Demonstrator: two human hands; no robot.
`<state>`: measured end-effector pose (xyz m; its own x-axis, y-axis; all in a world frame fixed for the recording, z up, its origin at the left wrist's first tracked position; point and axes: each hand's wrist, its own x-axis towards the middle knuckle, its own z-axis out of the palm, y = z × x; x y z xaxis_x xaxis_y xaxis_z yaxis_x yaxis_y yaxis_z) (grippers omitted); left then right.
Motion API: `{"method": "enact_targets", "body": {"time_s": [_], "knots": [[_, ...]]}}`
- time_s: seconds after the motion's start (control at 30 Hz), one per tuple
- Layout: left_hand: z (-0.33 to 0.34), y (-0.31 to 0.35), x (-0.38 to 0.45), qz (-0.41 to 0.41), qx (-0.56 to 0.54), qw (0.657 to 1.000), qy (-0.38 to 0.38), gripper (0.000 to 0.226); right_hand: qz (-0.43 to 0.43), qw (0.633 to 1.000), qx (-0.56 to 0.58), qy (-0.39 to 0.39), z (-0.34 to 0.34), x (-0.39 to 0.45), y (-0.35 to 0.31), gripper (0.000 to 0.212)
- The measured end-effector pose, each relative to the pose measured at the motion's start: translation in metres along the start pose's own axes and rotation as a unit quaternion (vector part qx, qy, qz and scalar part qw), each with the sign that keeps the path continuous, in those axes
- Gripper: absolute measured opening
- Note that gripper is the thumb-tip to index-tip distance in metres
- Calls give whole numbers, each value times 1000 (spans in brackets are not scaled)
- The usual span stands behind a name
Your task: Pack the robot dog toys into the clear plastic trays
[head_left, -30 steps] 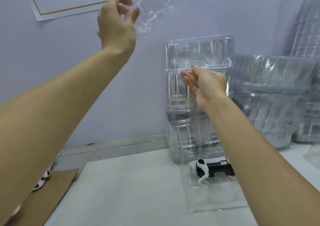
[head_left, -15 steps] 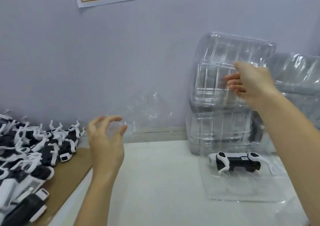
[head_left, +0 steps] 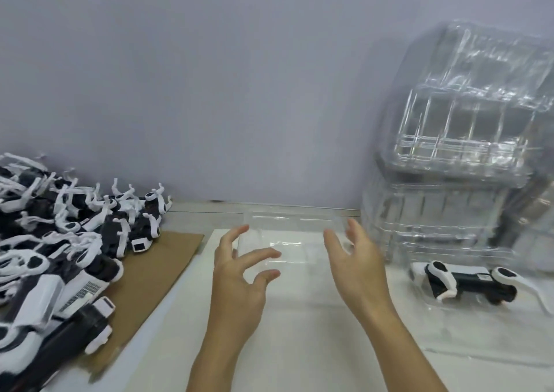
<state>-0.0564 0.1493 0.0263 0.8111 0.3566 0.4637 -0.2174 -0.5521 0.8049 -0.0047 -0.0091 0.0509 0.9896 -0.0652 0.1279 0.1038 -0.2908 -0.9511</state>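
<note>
Fingers of both hands are held spread and slightly curled, clamped on nothing. The left hand and the right hand are poised on either side of the near edge of a single empty shallow clear plastic tray, which lies flat on the white tabletop; whether a fingertip touches it cannot be told.

Judged from this, the tray is being squared up for loading. It is best steadied by its rim with light pressure, since thin plastic of this kind is likely to flex and slide; its moulded recess should be kept upward and near the toys.

Places are given from that tray. To its right, against the wall, the tall stack of nested clear plastic trays is seen; its number cannot be counted through the glare. To the left, on brown cardboard, a heap of black-and-white robot dog toys is piled, too tangled to count, though well over a dozen are judged. To the right and nearer, one packed robot dog toy is seen lying in one further clear tray.
</note>
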Motion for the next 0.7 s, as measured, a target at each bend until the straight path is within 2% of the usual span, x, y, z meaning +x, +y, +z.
{"method": "enact_targets", "body": {"time_s": [0.13, 0.2, 0.3, 0.4, 0.43, 0.5, 0.57, 0.7], "knots": [[8, -3, 4, 9, -11, 998, -57, 37, 35, 999, -18, 27, -4, 11, 24, 54], [15, 0, 5, -12, -83, 996, -30, 36, 41, 997, -1, 60, -7, 16, 31, 50], [19, 1, 11, -144, -155, 976, 62, 37, 20, 994, 40, 97, -8, 20, 35, 40], [16, -5, 16, -322, -224, 920, 29, 66, -17, 993, 71, 95, -7, 18, 30, 38], [15, -8, 18, -356, -263, 896, 22, 68, -24, 992, 79, 92, -7, 17, 30, 42], [15, -10, 20, -371, -320, 871, 37, 50, -29, 991, 90, 93, -7, 16, 29, 47], [15, -10, 21, -363, -350, 860, 78, 35, -37, 990, 95, 95, -7, 16, 29, 48], [11, -16, 21, -348, -386, 844, 135, 19, -49, 990, 94, 96, -8, 16, 28, 45]]}}
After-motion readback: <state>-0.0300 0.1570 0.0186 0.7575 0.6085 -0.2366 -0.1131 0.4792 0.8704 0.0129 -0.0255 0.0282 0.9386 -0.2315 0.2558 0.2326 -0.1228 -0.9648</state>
